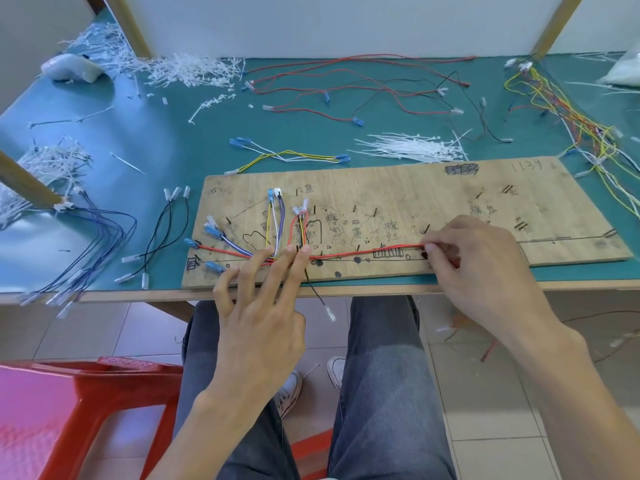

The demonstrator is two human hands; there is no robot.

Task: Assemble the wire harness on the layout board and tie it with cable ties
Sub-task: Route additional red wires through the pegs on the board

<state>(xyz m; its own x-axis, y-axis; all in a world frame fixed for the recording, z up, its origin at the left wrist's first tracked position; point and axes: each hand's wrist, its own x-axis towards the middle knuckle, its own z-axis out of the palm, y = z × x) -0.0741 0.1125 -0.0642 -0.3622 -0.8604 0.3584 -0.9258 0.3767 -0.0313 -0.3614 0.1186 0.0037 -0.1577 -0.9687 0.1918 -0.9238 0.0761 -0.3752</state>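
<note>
Red wires (363, 250) pinched by right hand (481, 268); left hand (258, 306) presses them, fingers straight.

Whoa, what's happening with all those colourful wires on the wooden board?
A person sits at a green table, laying wires along a marked wooden board. The left hand presses straight fingers on the spot where the wires meet, and the right hand pinches the red wires farther right, stretched along the drawn line. A pile of white cable ties lies on the table just behind the board.
</note>
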